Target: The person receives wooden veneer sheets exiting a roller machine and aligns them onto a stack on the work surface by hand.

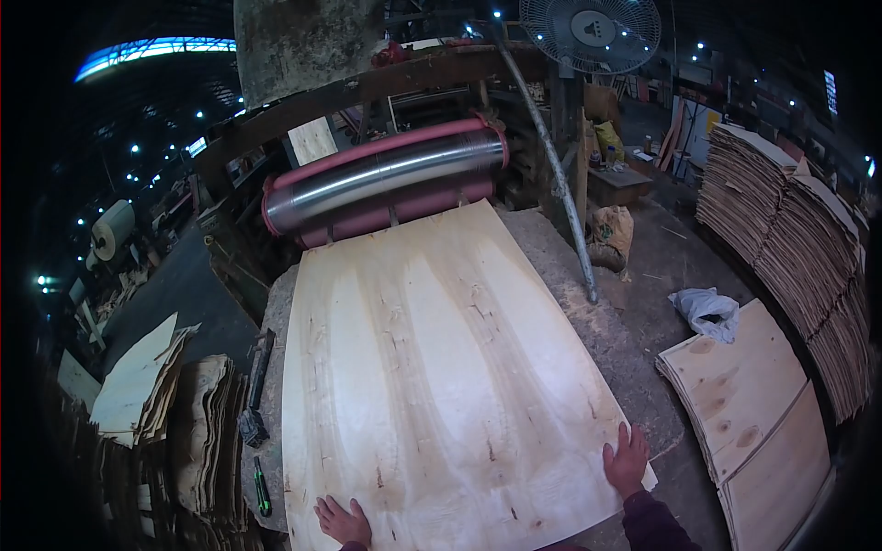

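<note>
A large pale wood veneer sheet point(441, 367) with brown grain streaks lies flat in front of me. Its far edge reaches the rollers of a machine, a shiny metal roller point(386, 176) with pink rollers above and below it. My left hand point(343, 522) rests on the sheet near its front left corner, fingers spread. At the right edge, my right hand point(627, 461) lies on the veneer with its fingers stretched out. Neither hand grips anything that I can see.
A green and black utility knife point(263, 487) lies left of the sheet. Veneer stacks stand at left point(204, 432) and right point(781, 230); a lower stack point(749, 395) carries a pale plastic bag point(706, 312). A metal pole point(551, 165) leans beside the machine, near a fan point(591, 29).
</note>
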Demonstrator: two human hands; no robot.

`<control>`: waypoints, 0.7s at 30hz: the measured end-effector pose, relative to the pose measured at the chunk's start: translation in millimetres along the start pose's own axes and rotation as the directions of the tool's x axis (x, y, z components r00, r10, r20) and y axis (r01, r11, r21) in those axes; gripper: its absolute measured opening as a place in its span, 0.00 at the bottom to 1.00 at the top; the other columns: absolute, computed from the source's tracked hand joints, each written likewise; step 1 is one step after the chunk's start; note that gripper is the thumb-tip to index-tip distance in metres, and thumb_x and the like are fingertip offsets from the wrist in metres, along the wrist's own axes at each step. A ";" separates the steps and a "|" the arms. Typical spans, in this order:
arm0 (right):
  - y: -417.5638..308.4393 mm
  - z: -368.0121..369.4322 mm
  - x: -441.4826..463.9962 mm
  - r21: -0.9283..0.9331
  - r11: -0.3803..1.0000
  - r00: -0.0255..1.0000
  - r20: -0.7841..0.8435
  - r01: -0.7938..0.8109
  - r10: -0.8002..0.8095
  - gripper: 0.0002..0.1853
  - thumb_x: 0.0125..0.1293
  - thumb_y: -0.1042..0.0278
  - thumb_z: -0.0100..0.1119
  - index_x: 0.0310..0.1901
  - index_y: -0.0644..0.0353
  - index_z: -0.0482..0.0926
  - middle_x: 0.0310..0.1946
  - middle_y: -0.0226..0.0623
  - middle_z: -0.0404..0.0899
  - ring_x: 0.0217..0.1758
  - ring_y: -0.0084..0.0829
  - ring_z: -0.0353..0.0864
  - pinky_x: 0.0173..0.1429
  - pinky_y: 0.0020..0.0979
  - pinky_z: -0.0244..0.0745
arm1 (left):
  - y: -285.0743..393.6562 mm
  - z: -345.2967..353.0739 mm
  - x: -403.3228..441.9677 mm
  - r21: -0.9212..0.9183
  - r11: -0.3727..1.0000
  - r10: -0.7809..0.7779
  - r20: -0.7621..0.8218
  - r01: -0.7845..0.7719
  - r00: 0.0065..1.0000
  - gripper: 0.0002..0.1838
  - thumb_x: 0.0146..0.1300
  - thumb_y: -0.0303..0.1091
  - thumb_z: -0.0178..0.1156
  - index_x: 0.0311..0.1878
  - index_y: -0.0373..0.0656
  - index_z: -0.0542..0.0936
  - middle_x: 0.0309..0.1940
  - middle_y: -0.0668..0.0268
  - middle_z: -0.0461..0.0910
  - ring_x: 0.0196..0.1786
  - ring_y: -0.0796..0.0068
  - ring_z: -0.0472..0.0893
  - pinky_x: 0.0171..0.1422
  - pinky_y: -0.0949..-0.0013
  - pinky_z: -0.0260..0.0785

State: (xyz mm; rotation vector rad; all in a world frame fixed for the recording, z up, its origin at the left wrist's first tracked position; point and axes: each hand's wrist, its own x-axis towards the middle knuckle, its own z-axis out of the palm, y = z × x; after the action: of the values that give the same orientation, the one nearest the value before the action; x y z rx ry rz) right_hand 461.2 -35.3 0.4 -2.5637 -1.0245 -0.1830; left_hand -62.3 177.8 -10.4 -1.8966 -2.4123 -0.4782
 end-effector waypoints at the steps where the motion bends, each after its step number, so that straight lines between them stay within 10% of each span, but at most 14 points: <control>1: 0.3 0.4 -0.3 -0.001 1.000 1.000 -0.001 0.001 -0.001 0.36 0.60 0.54 0.61 0.69 0.57 0.64 0.68 0.56 0.62 0.72 0.55 0.59 0.73 0.54 0.52 | -0.5 0.4 0.1 0.001 1.000 0.002 -0.001 -0.002 1.000 0.36 0.63 0.49 0.58 0.69 0.36 0.64 0.72 0.49 0.60 0.76 0.47 0.55 0.75 0.47 0.48; 21: -0.5 -0.5 -0.1 -0.011 1.000 1.000 -0.020 0.018 -0.018 0.37 0.60 0.55 0.62 0.69 0.58 0.64 0.67 0.56 0.62 0.71 0.55 0.60 0.72 0.54 0.53 | 2.0 -4.0 0.1 0.001 1.000 -0.007 0.028 0.007 1.000 0.36 0.63 0.49 0.58 0.69 0.36 0.64 0.72 0.49 0.60 0.76 0.47 0.55 0.74 0.46 0.49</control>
State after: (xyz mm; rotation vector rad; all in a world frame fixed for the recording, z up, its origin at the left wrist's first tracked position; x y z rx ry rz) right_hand 460.7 -35.2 1.0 -2.5581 -1.0421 -0.2194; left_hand -61.0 177.3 -6.1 -1.9071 -2.4369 -0.4537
